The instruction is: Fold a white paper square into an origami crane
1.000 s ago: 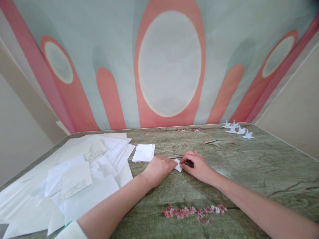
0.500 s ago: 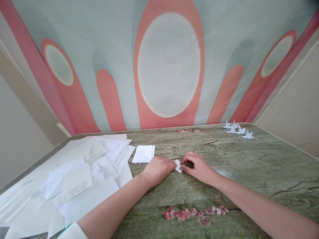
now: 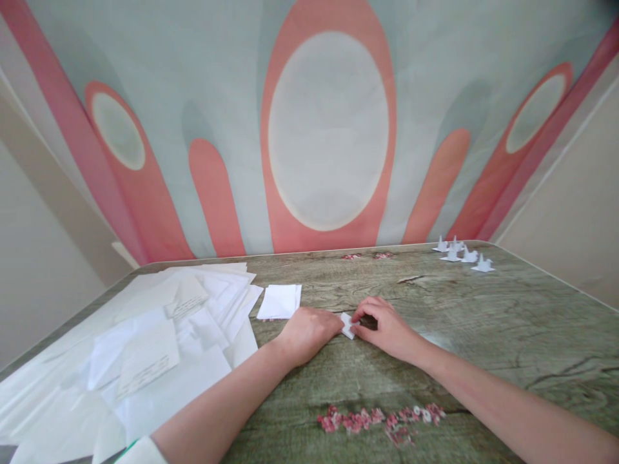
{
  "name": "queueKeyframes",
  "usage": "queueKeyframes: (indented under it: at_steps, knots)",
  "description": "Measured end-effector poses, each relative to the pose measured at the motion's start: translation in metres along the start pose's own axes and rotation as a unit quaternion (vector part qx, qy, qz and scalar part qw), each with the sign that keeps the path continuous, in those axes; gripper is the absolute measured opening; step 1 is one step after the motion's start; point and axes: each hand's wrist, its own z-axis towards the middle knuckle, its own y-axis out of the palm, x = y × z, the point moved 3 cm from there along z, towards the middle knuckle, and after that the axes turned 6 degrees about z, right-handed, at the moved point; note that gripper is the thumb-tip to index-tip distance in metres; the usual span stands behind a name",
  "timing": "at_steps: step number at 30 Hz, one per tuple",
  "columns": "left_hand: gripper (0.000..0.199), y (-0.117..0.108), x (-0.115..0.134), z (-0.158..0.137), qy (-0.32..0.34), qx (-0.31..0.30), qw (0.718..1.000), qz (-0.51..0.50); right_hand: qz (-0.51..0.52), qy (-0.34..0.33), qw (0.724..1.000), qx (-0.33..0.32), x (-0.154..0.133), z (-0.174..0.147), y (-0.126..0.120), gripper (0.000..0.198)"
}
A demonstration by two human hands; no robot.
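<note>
A small folded piece of white paper [image 3: 347,327] lies on the wood-grain table between my two hands. My left hand [image 3: 312,332] rests on the table with its fingers closed at the paper's left edge; its fingertips are partly hidden. From the right, the thumb and fingers of my right hand [image 3: 384,327] curl in and pinch the paper's other edge. Just behind my left hand is a short stack of white paper squares [image 3: 279,302]. Several white folded paper cranes [image 3: 468,255] stand at the back right of the table.
Loose white sheets [image 3: 203,380] overlap in a wide pile across the left side, with two printed cards [image 3: 149,361] among them. Pink blossom decoration [image 3: 355,419] marks the table [image 3: 522,328] near its front. A patterned backdrop [image 3: 329,129] rises behind the back edge.
The hands keep almost the same pose on the folded paper. The whole view has shifted very slightly, with everything appearing a little lower.
</note>
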Motion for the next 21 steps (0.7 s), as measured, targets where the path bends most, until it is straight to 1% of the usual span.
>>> queueKeyframes:
  at_steps: [6, 10, 13, 18, 21]
  knots:
    - [0.017, 0.0, 0.005, -0.001, 0.019, -0.015, 1.0, 0.017, 0.0, -0.007, 1.0, 0.002, 0.002, 0.0, 0.001, 0.01]
    - [0.017, 0.004, 0.008, 0.0, 0.009, -0.021, 0.999, 0.041, 0.008, -0.017, 1.0, -0.001, 0.0, -0.001, 0.001, 0.007]
    - [0.017, 0.008, 0.009, 0.0, -0.004, -0.013, 0.998, 0.053, 0.011, -0.021, 1.0, 0.002, -0.003, -0.002, 0.0, 0.005]
    - [0.015, 0.013, 0.008, -0.002, -0.029, 0.006, 0.996, 0.082, 0.004, -0.021, 1.0, 0.0, -0.01, -0.005, -0.002, 0.018]
    - [0.016, 0.012, 0.008, -0.003, -0.034, 0.017, 0.996, 0.084, -0.002, -0.016, 1.0, -0.001, -0.012, -0.005, -0.002, 0.018]
